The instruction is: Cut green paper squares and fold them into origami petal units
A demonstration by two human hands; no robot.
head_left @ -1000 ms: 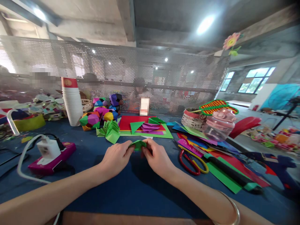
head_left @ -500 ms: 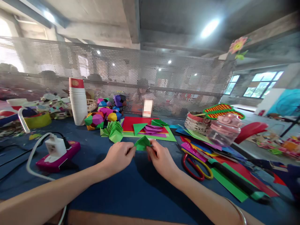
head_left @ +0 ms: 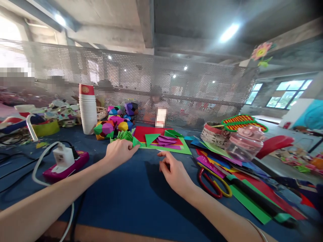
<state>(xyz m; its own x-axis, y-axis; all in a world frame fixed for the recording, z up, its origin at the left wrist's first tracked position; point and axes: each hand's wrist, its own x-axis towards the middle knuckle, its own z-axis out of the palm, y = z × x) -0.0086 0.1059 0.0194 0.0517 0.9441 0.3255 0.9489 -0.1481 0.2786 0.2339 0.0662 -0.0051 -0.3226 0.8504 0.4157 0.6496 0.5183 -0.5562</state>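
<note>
In the head view, the folded green paper [head_left: 136, 141] has left the right hand [head_left: 176, 173], whose half-curled fingers hold nothing. The left hand [head_left: 119, 150] pinches it at the fingertips, now just beside the green folded pile [head_left: 124, 135] beyond those fingers. One corner points forward; long axis unclear. Lettering on the pink bottle [head_left: 246, 144], right of both hands' fingers, is unreadable.

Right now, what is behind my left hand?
Behind your left hand, folded green papers show above the knuckles, with multicoloured paper shapes further back. The green papers' lower part is covered by the hand.
</note>
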